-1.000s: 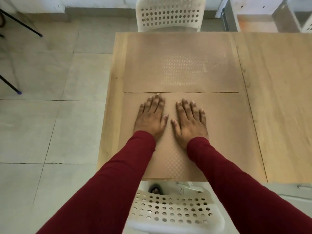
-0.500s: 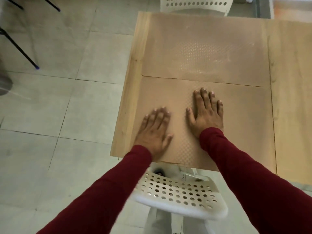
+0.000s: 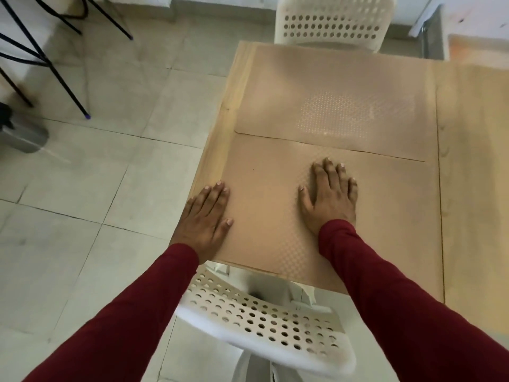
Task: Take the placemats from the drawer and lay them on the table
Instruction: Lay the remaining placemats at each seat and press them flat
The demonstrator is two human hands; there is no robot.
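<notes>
Two tan, dimple-textured placemats lie flat on the light wooden table [image 3: 468,188]. The near placemat [image 3: 264,194] reaches the table's front edge; the far placemat [image 3: 330,100] lies behind it, their edges meeting. My left hand [image 3: 205,216] rests flat, fingers spread, on the near mat's left edge by the table's front left corner. My right hand [image 3: 330,197] lies flat, palm down, near the middle of the same mat. Neither hand holds anything. No drawer is in view.
A white perforated chair [image 3: 264,323] stands tucked under the table's near edge, below my arms. A second white chair [image 3: 330,23] stands at the far edge. Black metal legs [image 3: 55,67] and a grey object [image 3: 22,136] stand on the tiled floor at left.
My left hand has slid leftward and toward me across the near mat to its left edge. My right hand has stayed near the mat's middle. The camera view has shifted.
</notes>
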